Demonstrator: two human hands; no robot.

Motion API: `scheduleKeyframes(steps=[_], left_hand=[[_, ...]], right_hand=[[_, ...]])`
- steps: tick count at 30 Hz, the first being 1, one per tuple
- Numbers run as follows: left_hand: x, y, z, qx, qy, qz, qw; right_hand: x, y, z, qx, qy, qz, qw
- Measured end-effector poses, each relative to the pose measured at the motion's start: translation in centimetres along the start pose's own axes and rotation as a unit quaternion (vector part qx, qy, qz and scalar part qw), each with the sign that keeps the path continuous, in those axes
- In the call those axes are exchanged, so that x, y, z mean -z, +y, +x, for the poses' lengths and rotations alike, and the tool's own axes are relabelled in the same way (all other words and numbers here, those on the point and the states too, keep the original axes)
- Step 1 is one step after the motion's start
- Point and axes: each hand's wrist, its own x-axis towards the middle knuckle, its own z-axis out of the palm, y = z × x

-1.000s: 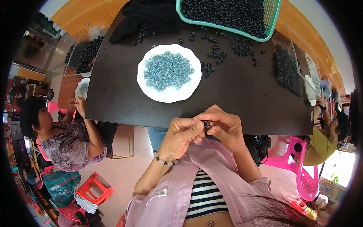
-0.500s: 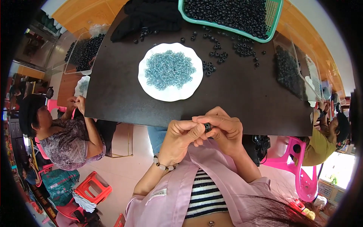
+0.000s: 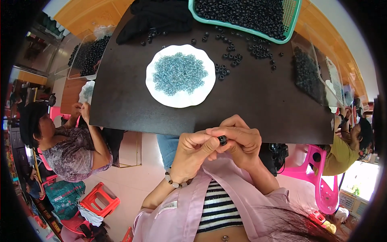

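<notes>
My left hand [image 3: 192,154] and my right hand [image 3: 238,141] meet close to my chest, just below the near edge of the dark table [image 3: 258,105]. Between their fingertips sits a small black ring-shaped piece [image 3: 222,140], pinched from both sides. A bead bracelet circles my left wrist. Up on the table, a white plate [image 3: 180,98] holds a heap of small pale blue beads [image 3: 179,73]. Loose black rings [image 3: 229,61] lie scattered to its right.
A teal basket [image 3: 288,29] full of black rings stands at the table's far edge, black cloth [image 3: 155,15] beside it. Clear trays of black pieces sit at far left [image 3: 86,54] and right [image 3: 308,74]. Seated persons work at left [image 3: 66,141] and right [image 3: 342,149]; pink stool [image 3: 312,177].
Both hands have stayed together at my chest with the black ring between them; only the fingers have shifted slightly.
</notes>
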Motion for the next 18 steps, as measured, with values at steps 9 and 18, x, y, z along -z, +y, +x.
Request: scheduleKeyframes(steps=[9,18], left_hand=[[0.4,-0.6,0.4,0.003,0.013,-0.01,1.0],[0.7,-1.0,1.4,0.074,0.034,-0.071,0.994]], right_hand=[[0.0,-0.2,0.2,-0.05,-0.015,0.014,0.999],[0.4,1.7,0.5,-0.005,-0.035,0.075,0.997]])
